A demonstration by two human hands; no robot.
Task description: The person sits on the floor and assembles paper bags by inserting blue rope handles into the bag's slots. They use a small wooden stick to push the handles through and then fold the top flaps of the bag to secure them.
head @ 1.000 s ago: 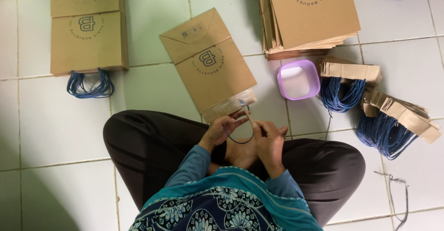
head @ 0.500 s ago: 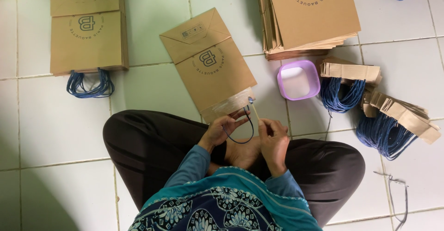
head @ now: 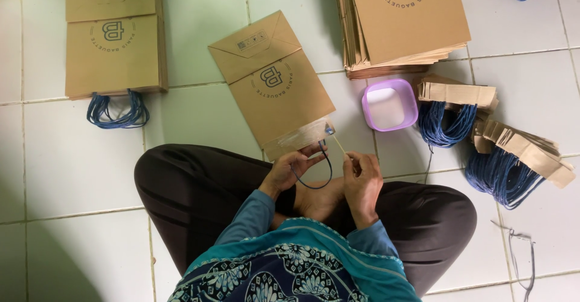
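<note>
Pinching blue cord handle (head: 314,178) with left hand (head: 289,170) | right hand (head: 361,178) gripping thin stick (head: 338,143) | paper bag (head: 272,84) at 12 o'clock: light, creasable, best held by its reinforced edge

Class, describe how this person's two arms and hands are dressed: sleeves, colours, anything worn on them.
Both arms wear long, plain teal-blue sleeves reaching the wrists. The left hand and right hand are bare: no gloves, and no rings or watch that I can make out.
</note>
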